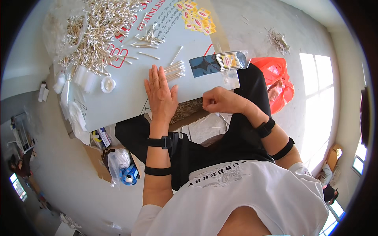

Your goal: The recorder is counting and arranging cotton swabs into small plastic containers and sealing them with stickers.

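Observation:
My left hand is stretched out with its fingers straight, resting at the near part of the pale table. Against its fingers, on the right, lies a small row of cotton swabs. My right hand is curled into a loose fist at the table's front edge; whatever its fingers may hold is hidden. Beyond it, a clear packet of cotton swabs with a yellow label sits by the right edge, on a dark blue patterned strip. A few loose cotton swabs lie farther back.
A big heap of cotton swabs covers the far left, beside a round white tub. Small yellow cards are piled at the back. A red plastic bag stands right of my leg. An open cardboard box is at lower left.

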The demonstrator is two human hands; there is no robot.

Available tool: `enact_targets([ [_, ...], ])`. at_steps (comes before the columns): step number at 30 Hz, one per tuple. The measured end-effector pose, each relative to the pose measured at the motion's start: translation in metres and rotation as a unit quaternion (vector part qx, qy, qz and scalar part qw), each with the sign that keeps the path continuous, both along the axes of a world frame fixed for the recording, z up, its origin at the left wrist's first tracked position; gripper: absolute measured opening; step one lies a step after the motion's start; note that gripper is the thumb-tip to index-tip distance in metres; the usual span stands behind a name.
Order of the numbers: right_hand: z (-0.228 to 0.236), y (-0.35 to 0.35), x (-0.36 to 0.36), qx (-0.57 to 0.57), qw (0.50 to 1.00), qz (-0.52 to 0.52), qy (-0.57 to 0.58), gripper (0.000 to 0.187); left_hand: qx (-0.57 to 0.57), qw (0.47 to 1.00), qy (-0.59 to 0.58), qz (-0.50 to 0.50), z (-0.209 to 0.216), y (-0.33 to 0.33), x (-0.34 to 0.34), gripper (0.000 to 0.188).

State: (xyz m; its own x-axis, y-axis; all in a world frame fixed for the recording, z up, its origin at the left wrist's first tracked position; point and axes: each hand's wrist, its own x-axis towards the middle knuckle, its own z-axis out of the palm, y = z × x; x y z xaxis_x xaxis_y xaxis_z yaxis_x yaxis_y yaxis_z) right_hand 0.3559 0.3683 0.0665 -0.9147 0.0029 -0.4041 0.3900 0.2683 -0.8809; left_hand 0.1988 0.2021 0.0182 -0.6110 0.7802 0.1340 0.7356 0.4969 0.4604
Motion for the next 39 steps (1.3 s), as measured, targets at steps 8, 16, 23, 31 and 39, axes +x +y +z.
enact_targets([
  [8,-0.033,0.024,-0.085,0.328,0.874,-0.222,0.281,0.021,-0.035,0.999,0.040,0.007,-0.007,-0.004,-0.002,0.076],
  [16,-0.046,0.041,-0.121,0.398,0.881,-0.144,0.213,0.020,-0.079,0.995,0.063,-0.018,0.002,0.010,0.009,0.085],
  [23,-0.049,0.005,-0.081,0.259,0.903,-0.192,0.284,0.012,-0.062,0.995,0.072,0.002,-0.004,0.018,0.009,0.088],
  [31,-0.056,-0.005,-0.077,0.338,0.871,-0.187,0.303,0.012,-0.062,0.996,0.062,0.006,-0.001,0.019,0.013,0.090],
  [39,-0.055,-0.013,-0.064,0.312,0.873,-0.209,0.309,0.012,-0.063,0.996,0.060,0.015,-0.004,0.019,0.021,0.089],
])
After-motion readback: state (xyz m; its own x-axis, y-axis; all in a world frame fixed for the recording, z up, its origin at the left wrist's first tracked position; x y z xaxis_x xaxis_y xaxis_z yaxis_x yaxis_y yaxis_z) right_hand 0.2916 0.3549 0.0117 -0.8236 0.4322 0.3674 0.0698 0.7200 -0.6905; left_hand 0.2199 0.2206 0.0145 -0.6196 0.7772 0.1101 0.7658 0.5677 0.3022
